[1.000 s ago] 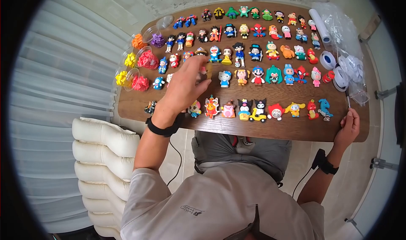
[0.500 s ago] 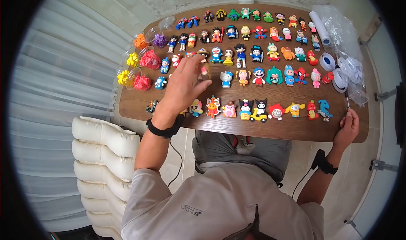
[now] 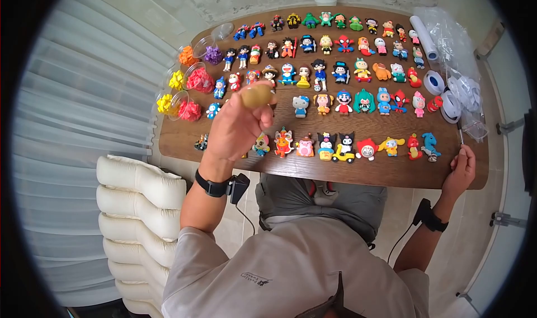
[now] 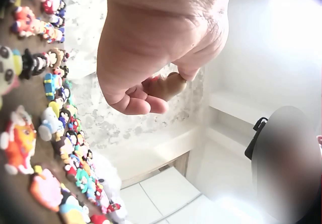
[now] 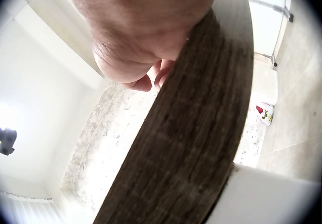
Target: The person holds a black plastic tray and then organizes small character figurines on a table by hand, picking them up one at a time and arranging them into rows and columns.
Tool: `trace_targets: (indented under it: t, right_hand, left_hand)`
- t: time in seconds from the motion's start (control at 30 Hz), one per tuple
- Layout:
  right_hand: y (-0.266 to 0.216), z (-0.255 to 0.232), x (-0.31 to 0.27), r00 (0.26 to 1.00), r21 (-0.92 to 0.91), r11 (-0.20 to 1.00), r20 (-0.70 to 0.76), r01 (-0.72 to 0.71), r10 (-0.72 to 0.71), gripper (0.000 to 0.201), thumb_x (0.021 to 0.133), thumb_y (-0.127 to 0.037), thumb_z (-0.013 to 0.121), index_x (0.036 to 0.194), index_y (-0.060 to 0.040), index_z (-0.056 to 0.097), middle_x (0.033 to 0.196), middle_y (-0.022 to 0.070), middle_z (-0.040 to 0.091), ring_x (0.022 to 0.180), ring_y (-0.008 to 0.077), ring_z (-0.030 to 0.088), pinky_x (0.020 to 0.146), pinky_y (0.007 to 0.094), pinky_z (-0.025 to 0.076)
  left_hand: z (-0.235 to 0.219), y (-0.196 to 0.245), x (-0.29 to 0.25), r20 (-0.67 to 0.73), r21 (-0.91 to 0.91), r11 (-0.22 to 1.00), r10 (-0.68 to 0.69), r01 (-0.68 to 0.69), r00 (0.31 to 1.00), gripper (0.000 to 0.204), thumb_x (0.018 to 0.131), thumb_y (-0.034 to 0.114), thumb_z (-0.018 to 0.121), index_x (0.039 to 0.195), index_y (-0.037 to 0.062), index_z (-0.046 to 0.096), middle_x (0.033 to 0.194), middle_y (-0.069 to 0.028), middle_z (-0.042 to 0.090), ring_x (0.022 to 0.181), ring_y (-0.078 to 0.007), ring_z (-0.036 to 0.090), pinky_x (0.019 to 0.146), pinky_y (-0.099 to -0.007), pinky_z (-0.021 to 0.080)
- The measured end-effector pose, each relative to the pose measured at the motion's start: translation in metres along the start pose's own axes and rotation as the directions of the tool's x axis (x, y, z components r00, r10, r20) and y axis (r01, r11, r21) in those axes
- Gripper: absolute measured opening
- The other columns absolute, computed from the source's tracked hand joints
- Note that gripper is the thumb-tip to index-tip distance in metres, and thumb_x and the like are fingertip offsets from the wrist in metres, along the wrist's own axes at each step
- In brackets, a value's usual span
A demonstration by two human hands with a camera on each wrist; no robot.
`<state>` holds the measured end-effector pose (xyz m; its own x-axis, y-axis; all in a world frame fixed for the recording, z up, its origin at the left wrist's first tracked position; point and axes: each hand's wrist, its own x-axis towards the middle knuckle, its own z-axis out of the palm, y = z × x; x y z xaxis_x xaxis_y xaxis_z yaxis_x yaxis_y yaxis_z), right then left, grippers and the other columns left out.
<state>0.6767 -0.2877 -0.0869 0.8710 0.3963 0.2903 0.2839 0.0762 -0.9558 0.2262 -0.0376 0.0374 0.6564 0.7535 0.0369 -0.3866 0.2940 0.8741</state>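
Note:
Raised over the left half of the table, my left hand (image 3: 238, 125) grips a small figure (image 3: 256, 97) between thumb and fingers. Its smooth olive-tan back faces up in the head view. In the left wrist view the figure (image 4: 172, 86) shows tan with a touch of red, partly hidden by curled fingers (image 4: 136, 104). My right hand (image 3: 460, 169) rests at the table's front right edge, fingers loosely curled. A thin silver-and-dark rod (image 3: 460, 133) lies right at its fingertips. The right wrist view shows this hand (image 5: 136, 58) beside the wooden edge, with no object visible in it.
Rows of toy figures cover the wooden table (image 3: 313, 172), including a Hello Kitty figure (image 3: 300, 106). Clear tubs with colored pieces, such as red ones (image 3: 199, 79), stand at left. White tape rolls (image 3: 433, 82) and plastic wrap (image 3: 447, 32) lie at right.
My left hand has lifted and turned over, bringing the figure's tan back into view; a moment ago it was palm down above the rows. The right hand stays put.

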Motion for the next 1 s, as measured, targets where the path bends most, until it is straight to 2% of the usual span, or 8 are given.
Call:
trace_targets:
  t: [0.13, 0.23, 0.27, 0.33, 0.43, 0.47, 0.57, 1.0]
  right_hand:
    - [0.001, 0.000, 0.001, 1.000, 0.009, 1.000, 0.004, -0.008, 0.008, 0.018, 0.101, -0.012, 0.058, 0.111, 0.0003, 0.067, 0.074, -0.0031, 0.050, 0.066, 0.0038, 0.043, 0.058, 0.0203, 0.035]
    - [-0.001, 0.001, 0.000, 1.000, -0.005, 1.000, -0.005, 0.002, -0.002, 0.018, 0.101, -0.012, 0.058, 0.111, 0.0004, 0.067, 0.075, -0.0030, 0.050, 0.066, 0.0039, 0.043, 0.058, 0.0205, 0.035]
    - [0.000, 0.000, 0.000, 1.000, -0.002, 1.000, -0.003, 0.005, -0.005, 0.018, 0.101, -0.012, 0.058, 0.111, 0.0005, 0.067, 0.075, -0.0030, 0.050, 0.066, 0.0040, 0.043, 0.058, 0.0206, 0.035]
    - [0.002, -0.001, 0.000, 1.000, 0.007, 1.000, 0.003, 0.011, -0.011, 0.018, 0.101, -0.012, 0.058, 0.111, 0.0005, 0.067, 0.075, -0.0029, 0.050, 0.066, 0.0040, 0.043, 0.058, 0.0207, 0.035]
    - [0.001, 0.000, 0.000, 1.000, 0.008, 1.000, -0.004, 0.001, -0.001, 0.018, 0.101, -0.012, 0.058, 0.111, 0.0006, 0.067, 0.075, -0.0028, 0.051, 0.066, 0.0044, 0.043, 0.058, 0.0209, 0.036]
    - [0.001, 0.000, 0.001, 1.000, 0.011, 1.000, -0.002, 0.004, -0.004, 0.018, 0.101, -0.012, 0.058, 0.111, 0.0006, 0.067, 0.075, -0.0028, 0.051, 0.066, 0.0045, 0.044, 0.058, 0.0209, 0.036]
    - [0.003, -0.001, 0.000, 1.000, 0.008, 1.000, -0.002, 0.010, -0.010, 0.018, 0.101, -0.012, 0.058, 0.111, 0.0002, 0.067, 0.075, -0.0027, 0.051, 0.066, 0.0044, 0.044, 0.058, 0.0206, 0.036]
    - [0.005, -0.002, 0.001, 1.000, -0.013, 1.000, -0.001, 0.008, -0.008, 0.020, 0.102, -0.015, 0.059, 0.112, -0.0007, 0.068, 0.076, -0.0028, 0.050, 0.066, 0.0037, 0.043, 0.058, 0.0198, 0.035]
  left_hand:
    - [-0.008, 0.000, 0.001, 0.028, -0.143, 0.989, -0.029, 0.032, 0.999, 0.076, 0.105, 0.061, 0.035, 0.144, -0.0030, 0.043, 0.115, -0.0092, 0.061, 0.083, -0.0131, 0.051, 0.079, -0.0308, 0.045]
    - [-0.009, 0.001, 0.003, -0.068, -0.002, 1.000, -0.018, 0.018, 0.998, 0.064, 0.101, 0.052, 0.055, 0.135, -0.0024, 0.053, 0.112, -0.0089, 0.066, 0.084, -0.0126, 0.059, 0.076, -0.0294, 0.049]
    - [-0.010, 0.000, 0.004, -0.074, 0.370, 0.929, 0.055, -0.024, 0.996, 0.059, 0.097, 0.047, 0.062, 0.133, -0.0006, 0.056, 0.111, -0.0081, 0.067, 0.085, -0.0143, 0.060, 0.077, -0.0311, 0.049]
    - [-0.012, 0.000, 0.008, -0.005, 0.910, 0.408, 0.185, -0.072, 0.983, 0.052, 0.089, 0.035, 0.076, 0.127, 0.0030, 0.060, 0.107, -0.0063, 0.068, 0.086, -0.0177, 0.060, 0.079, -0.0347, 0.050]
    - [-0.006, 0.002, 0.023, 0.341, 0.887, -0.379, 0.155, -0.263, 0.927, 0.055, 0.074, 0.020, 0.086, 0.122, 0.0050, 0.063, 0.104, -0.0065, 0.068, 0.099, -0.0264, 0.060, 0.090, -0.0409, 0.048]
    - [-0.010, 0.000, 0.026, 0.303, 0.907, -0.330, 0.075, -0.263, 0.950, 0.056, 0.074, 0.021, 0.084, 0.123, 0.0062, 0.063, 0.110, -0.0090, 0.068, 0.105, -0.0320, 0.059, 0.094, -0.0424, 0.047]
    - [-0.017, -0.007, 0.033, 0.297, 0.867, -0.415, -0.015, -0.276, 0.955, 0.053, 0.076, 0.021, 0.083, 0.123, 0.0068, 0.063, 0.116, -0.0090, 0.069, 0.114, -0.0318, 0.057, 0.098, -0.0423, 0.046]
    - [-0.029, -0.016, 0.037, 0.212, 0.916, -0.347, -0.010, -0.202, 0.977, 0.061, 0.077, 0.015, 0.082, 0.131, 0.0079, 0.056, 0.124, -0.0115, 0.067, 0.124, -0.0344, 0.054, 0.105, -0.0443, 0.044]
